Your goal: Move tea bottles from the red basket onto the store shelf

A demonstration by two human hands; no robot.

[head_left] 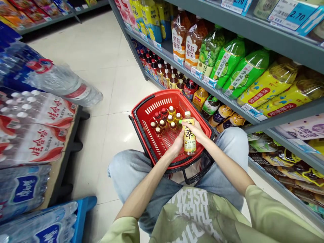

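A red shopping basket sits on the floor between my knees, with several small tea bottles standing in its far half. Over the basket I hold a small yellow-labelled tea bottle upright. My right hand wraps round its upper part from the right. My left hand grips it from the left side, lower down. Both hands are closed on this bottle.
Grey shelves on the right carry large green, yellow and brown drink bottles, with small bottles on the bottom shelf. Shrink-wrapped packs of water bottles are stacked on the left. Tiled floor runs ahead.
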